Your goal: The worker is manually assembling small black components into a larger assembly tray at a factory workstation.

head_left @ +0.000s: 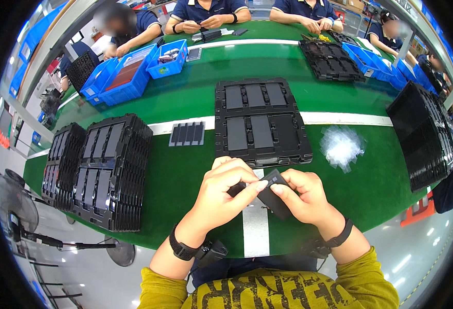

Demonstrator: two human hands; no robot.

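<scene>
Both hands meet over the near edge of the table, around a flat black rectangular panel (276,203). My right hand (306,198) grips it from the right, thumb on its upper face. My left hand (225,191) is closed at its upper left corner, thumb and fingers pinched there. Small pale marks show near the panel's top end; its underside is hidden. Just beyond my hands lies a black moulded tray (301,149), holding several similar dark panels in its pockets. One pocket at its near right has no panel in it.
Stacks of black trays stand at left (110,170) and right (425,136). A pile of clear film pieces (342,148) lies right of the middle tray, a strip of dark pieces (187,134) left. Blue bins (128,77) and co-workers are across the green table (185,175).
</scene>
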